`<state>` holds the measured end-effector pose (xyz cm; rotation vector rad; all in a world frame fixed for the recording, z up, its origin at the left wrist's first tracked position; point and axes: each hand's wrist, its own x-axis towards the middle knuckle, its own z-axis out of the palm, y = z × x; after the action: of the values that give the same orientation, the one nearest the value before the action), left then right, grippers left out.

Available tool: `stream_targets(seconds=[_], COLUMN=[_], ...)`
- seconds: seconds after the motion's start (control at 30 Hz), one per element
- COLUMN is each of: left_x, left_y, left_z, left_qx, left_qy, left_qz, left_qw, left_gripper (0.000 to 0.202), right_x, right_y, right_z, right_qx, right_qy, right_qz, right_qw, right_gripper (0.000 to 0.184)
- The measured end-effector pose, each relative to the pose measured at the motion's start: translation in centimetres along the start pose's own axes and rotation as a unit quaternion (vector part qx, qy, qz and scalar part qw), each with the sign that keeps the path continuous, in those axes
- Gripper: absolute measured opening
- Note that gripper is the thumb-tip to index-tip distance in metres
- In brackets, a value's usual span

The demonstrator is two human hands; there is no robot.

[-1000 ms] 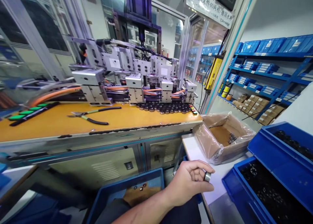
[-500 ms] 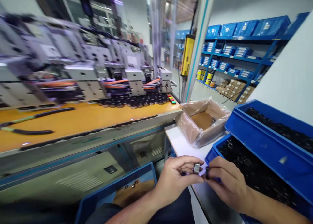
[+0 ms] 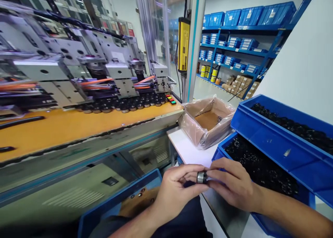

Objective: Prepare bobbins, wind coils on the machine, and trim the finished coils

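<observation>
My left hand (image 3: 174, 189) and my right hand (image 3: 231, 184) meet low in the middle of the head view, both pinched on one small metal ring (image 3: 201, 177) between their fingertips. A dark part sits against the ring on the right hand's side. The hands hover over the edge of a white side table (image 3: 189, 151), just left of the lower blue bin (image 3: 260, 168) filled with small black ring parts.
An orange workbench (image 3: 78, 125) carries a winding machine (image 3: 85, 71) with a row of black rings (image 3: 125, 104) along its base. A plastic-lined cardboard box (image 3: 205, 123) stands on the white table. A second blue bin (image 3: 288, 127) sits higher at the right. Another blue tray (image 3: 122, 203) lies below.
My right hand has come in from the right and closed onto the ring held by the left hand. The view has swung right; the pliers have left the frame.
</observation>
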<state>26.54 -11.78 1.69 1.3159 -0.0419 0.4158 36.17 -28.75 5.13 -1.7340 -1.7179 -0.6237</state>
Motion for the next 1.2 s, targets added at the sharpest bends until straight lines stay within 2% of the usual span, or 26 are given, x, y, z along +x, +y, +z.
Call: stream_targets(seconds=[0.23,0.37,0.43,0.57,0.67,0.73,0.8,0.9,0.93,1.0,1.1,1.2], left_x=[-0.1,0.1,0.1,-0.4,-0.7,-0.7,-0.4,0.0,0.1,0.0,-0.4,-0.8], left_y=[0.0,0.2,0.3,0.2,-0.3,-0.4,-0.3,0.2,0.3,0.5,0.0,-1.0], left_z=[0.2,0.1,0.2,1.5,2.5,2.4,1.7,0.2,-0.2,-0.5,-0.2,0.5], left_qx=[-0.055,-0.062,-0.055,-0.069,-0.098,-0.066,0.032,0.186,0.211,0.220,0.180,0.040], left_qy=[-0.021,-0.033,-0.032,0.025,0.059,0.062,0.046,-0.013,-0.027,-0.032,-0.010,-0.009], left_qz=[-0.032,-0.028,-0.020,0.003,0.020,0.060,0.139,0.272,0.300,0.320,0.265,0.109], left_qw=[0.998,0.997,0.998,0.997,0.993,0.994,0.989,0.944,0.930,0.921,0.947,0.993], left_gripper=[0.044,0.045,0.047,0.043,0.039,0.040,0.041,0.035,0.031,0.029,0.029,0.027], right_x=[-0.1,-0.3,-0.3,-0.3,-0.4,-0.5,-0.4,-0.1,0.0,0.2,0.1,0.0], right_y=[0.1,0.3,0.3,-0.1,-0.2,-0.2,-0.4,-0.9,-1.1,-1.2,-1.0,-0.7], right_z=[-0.1,-0.2,-0.1,0.3,0.6,0.6,0.5,0.3,0.2,0.2,0.2,0.3], right_qx=[0.022,0.033,0.038,0.009,-0.006,0.003,0.019,0.046,0.053,0.063,0.073,0.057], right_qy=[0.002,-0.004,-0.001,0.020,0.034,0.035,0.035,0.031,0.029,0.023,0.011,0.013], right_qz=[-0.057,-0.096,-0.094,-0.061,-0.078,-0.078,-0.050,-0.017,-0.014,-0.013,-0.014,-0.002], right_qw=[0.998,0.995,0.995,0.998,0.996,0.996,0.998,0.998,0.998,0.998,0.997,0.998], right_gripper=[0.016,0.022,0.023,0.015,0.015,0.017,0.022,0.024,0.024,0.024,0.025,0.021])
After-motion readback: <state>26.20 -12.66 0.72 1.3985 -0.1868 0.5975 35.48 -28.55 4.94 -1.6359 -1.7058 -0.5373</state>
